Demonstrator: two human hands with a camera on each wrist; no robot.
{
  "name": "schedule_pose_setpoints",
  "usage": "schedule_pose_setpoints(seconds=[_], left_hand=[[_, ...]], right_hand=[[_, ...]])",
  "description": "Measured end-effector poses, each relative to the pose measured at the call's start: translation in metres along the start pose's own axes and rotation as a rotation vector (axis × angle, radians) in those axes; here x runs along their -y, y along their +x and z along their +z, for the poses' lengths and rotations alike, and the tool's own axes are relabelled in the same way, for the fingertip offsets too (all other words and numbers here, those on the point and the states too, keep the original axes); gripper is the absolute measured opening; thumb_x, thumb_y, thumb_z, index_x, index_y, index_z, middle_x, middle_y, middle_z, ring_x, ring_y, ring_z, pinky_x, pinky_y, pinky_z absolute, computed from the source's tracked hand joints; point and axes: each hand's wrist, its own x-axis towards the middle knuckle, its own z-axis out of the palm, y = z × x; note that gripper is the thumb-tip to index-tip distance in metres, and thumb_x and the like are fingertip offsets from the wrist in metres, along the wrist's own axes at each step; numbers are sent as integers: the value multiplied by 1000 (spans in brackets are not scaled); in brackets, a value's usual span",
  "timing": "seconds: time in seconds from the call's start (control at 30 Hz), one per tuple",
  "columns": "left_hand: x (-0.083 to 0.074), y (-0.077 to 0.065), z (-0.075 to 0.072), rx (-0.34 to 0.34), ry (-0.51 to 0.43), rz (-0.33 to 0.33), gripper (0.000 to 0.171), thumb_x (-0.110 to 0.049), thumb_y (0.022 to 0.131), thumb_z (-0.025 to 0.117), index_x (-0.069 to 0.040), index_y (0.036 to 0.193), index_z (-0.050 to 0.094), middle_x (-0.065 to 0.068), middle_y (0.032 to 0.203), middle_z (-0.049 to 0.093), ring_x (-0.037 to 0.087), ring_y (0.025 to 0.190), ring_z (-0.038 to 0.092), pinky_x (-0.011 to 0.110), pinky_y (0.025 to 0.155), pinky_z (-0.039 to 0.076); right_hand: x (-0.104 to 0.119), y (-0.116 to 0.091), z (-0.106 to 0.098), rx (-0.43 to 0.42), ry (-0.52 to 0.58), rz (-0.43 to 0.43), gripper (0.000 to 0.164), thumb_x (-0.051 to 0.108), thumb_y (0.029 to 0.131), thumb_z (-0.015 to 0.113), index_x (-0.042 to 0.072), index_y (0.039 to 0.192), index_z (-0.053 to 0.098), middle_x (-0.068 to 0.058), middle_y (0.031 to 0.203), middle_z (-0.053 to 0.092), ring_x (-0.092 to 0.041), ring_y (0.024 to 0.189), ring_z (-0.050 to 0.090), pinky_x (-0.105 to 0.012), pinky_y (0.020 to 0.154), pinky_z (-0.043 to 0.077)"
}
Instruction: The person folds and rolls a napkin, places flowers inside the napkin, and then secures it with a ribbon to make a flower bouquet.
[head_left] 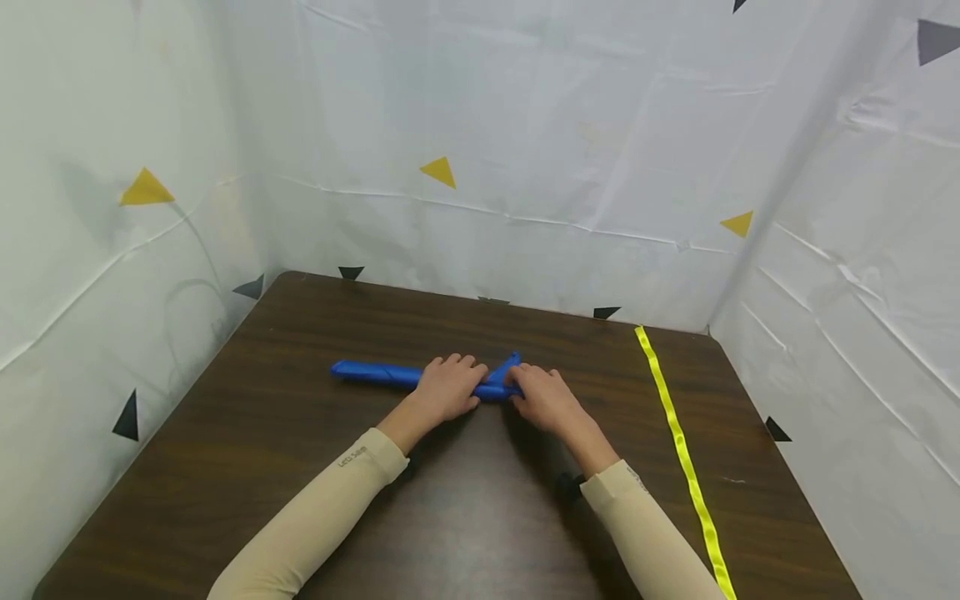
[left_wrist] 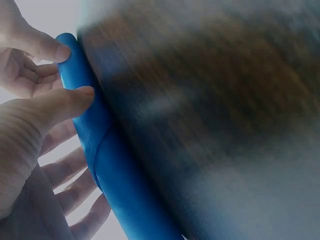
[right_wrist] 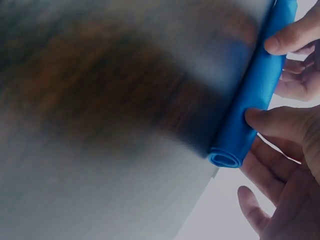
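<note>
Blue roll (head_left: 378, 373), long axis left-to-right, horizontal

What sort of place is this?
Perhaps a makeshift filming booth: white sheeting rises on three sides of a brown table, and yellow triangles and black triangles dot the sheeting.

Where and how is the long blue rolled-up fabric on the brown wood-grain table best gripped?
Probably across the width of the smooth blue fabric roll, from the near side, as the left hand and right hand pinch it. It lies crosswise, long and narrow; its hollow, coiled right end suggests a light squeeze.
</note>
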Motion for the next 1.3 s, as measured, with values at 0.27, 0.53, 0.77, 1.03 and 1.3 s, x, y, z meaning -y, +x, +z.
schedule_pose_setpoints(seconds=[0.27, 0.53, 0.77, 1.03, 1.3], left_hand=[[0, -1, 2, 20, 11, 14, 35, -33, 105, 73, -27, 139, 67, 0, 139, 69, 27, 131, 63, 54, 111, 51], [2, -2, -1, 68, -6, -16, 39, -36, 109, 66, -24, 146, 66, 2, 146, 66, 28, 135, 63, 55, 113, 50], [5, 0, 1, 58, -13, -33, 35, -34, 111, 61, -24, 145, 67, 4, 144, 65, 28, 136, 62, 54, 113, 50], [9, -2, 3, 45, -41, 1, 36, -37, 110, 62, -24, 144, 63, 4, 143, 66, 29, 134, 63, 54, 111, 52], [11, -5, 2, 68, -87, 17, 36, -40, 104, 73, -22, 133, 62, 2, 126, 68, 24, 114, 68, 49, 101, 56]], right_hand=[[3, -5, -5, 36, 62, 7, 18, 11, 104, 69, 10, 122, 73, -12, 124, 76, -31, 120, 69, -59, 107, 49], [4, -9, -2, -35, 19, -31, 22, 15, 102, 75, 13, 123, 72, -5, 120, 72, -26, 114, 69, -53, 100, 53], [7, -8, 2, -30, -26, -33, 31, 22, 97, 83, 15, 124, 70, -4, 121, 72, -24, 115, 69, -53, 96, 50], [9, -7, 0, -27, -26, -40, 22, 19, 99, 80, 15, 118, 70, -3, 115, 76, -23, 109, 71, -52, 96, 50], [11, -8, -6, 41, 11, -36, 22, 18, 104, 73, 14, 125, 75, -4, 113, 79, -21, 97, 72, -48, 93, 55]])
